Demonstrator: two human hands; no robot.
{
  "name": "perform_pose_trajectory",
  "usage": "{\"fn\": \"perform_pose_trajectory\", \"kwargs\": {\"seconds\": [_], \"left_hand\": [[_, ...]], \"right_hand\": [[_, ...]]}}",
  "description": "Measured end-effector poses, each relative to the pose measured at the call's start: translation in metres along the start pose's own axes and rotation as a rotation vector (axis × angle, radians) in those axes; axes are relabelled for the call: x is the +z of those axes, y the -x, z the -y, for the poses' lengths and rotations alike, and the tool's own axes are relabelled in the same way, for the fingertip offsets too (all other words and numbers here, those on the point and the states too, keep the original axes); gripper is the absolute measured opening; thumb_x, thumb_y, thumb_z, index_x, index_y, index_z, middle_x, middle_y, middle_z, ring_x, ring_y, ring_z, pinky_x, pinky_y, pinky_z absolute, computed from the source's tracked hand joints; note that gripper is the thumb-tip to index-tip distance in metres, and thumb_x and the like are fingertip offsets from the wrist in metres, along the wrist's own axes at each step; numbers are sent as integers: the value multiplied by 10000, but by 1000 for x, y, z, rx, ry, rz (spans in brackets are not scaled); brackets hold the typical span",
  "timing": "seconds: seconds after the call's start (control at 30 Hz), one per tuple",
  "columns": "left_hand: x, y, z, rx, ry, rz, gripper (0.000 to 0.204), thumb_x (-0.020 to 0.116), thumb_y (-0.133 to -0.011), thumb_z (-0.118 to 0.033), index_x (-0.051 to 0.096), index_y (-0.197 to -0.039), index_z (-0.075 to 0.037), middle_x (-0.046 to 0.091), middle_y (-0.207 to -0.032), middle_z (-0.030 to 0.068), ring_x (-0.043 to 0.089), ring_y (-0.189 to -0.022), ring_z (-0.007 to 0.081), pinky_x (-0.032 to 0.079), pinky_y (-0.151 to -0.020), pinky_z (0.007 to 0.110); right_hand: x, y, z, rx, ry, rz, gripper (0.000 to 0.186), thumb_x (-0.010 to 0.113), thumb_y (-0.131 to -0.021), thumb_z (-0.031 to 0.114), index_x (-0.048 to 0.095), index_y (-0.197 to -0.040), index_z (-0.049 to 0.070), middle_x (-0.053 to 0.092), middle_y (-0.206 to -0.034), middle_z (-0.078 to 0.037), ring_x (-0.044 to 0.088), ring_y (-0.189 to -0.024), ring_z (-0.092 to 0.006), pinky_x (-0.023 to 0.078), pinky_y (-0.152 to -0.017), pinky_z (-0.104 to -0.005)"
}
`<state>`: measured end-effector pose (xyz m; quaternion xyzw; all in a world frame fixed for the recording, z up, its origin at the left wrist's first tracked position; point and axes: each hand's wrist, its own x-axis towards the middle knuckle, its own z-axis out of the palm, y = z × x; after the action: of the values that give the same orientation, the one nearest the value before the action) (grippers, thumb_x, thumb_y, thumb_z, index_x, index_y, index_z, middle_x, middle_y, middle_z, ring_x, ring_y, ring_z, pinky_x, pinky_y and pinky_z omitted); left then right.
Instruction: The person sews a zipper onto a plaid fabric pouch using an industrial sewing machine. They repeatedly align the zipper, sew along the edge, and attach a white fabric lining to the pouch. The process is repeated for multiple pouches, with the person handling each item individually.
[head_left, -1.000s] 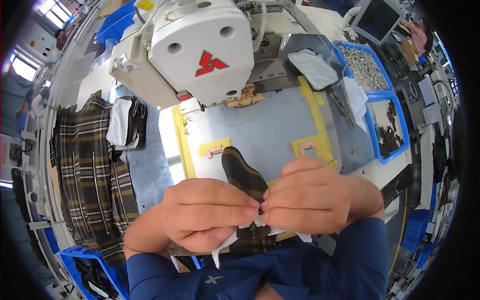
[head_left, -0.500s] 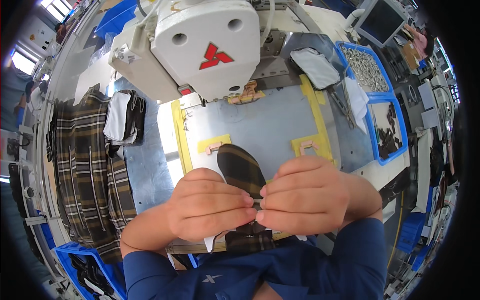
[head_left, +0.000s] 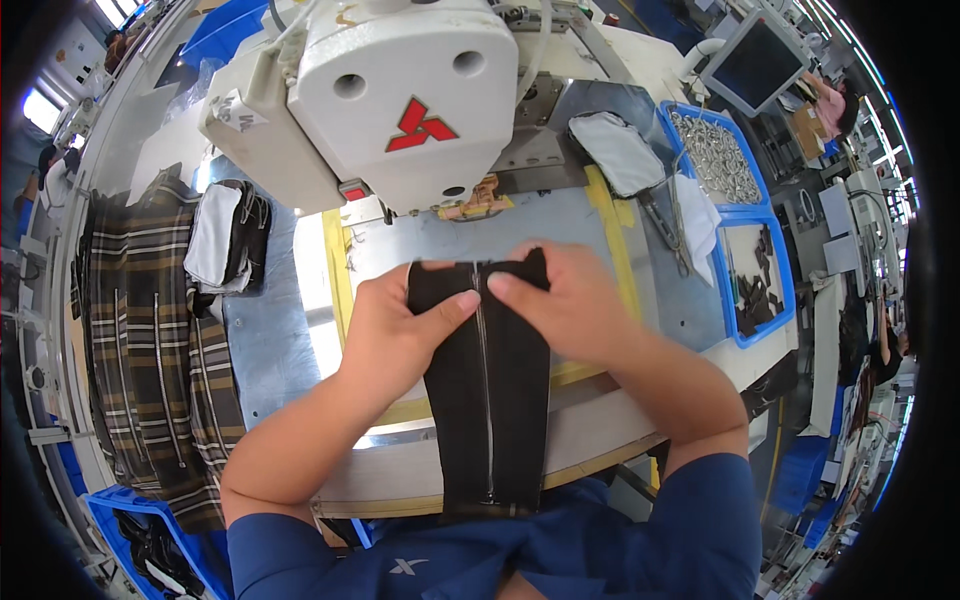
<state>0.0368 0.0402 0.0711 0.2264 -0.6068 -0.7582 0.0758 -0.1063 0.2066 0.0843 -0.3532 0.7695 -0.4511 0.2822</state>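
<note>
A long dark fabric panel with a zipper down its middle hangs toward me, its lower end against my shirt. Its far edge is gripped on both sides of the zipper. My left hand pinches the left part, thumb on top and fingers mostly hidden beneath. On the right part, my right hand presses its thumb near the zipper; its other fingers are behind the cloth and slightly blurred. Just beyond the hands stands a white industrial sewing machine over a metal plate edged with yellow tape.
Plaid zippered panels and a stack of white-backed pieces lie at left. At right are scissors, another white-backed piece, a blue bin of metal parts and a blue bin of dark scraps. A blue crate stands lower left.
The plaid side of the held piece was showing; now its dark side with the zipper faces up, stretched out toward me. Both hands have moved farther from my body, thumbs now on top.
</note>
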Motion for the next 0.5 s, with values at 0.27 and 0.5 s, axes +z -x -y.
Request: {"fn": "perform_pose_trajectory", "kwargs": {"seconds": [0.27,0.5], "left_hand": [[-1,-21,4,-106,-796,10,759,830,-912,-116,475,-1565,38,754,-825,101,723,-695,230,569,-691,378],[-14,-37,16,788,-1427,121,766,900,-817,-419,656,-1405,7,709,-1233,171,678,-1172,372,516,-1043,491]], "right_hand": [[-7,-60,-36,46,359,-9,382,716,-988,293,706,-986,-89,730,-960,-307,700,-960,-498,554,-850,-543],[-6,-82,-39,67,447,19,374,720,-965,290,718,-985,-83,725,-1000,-303,687,-1026,-499,543,-932,-548]]}}
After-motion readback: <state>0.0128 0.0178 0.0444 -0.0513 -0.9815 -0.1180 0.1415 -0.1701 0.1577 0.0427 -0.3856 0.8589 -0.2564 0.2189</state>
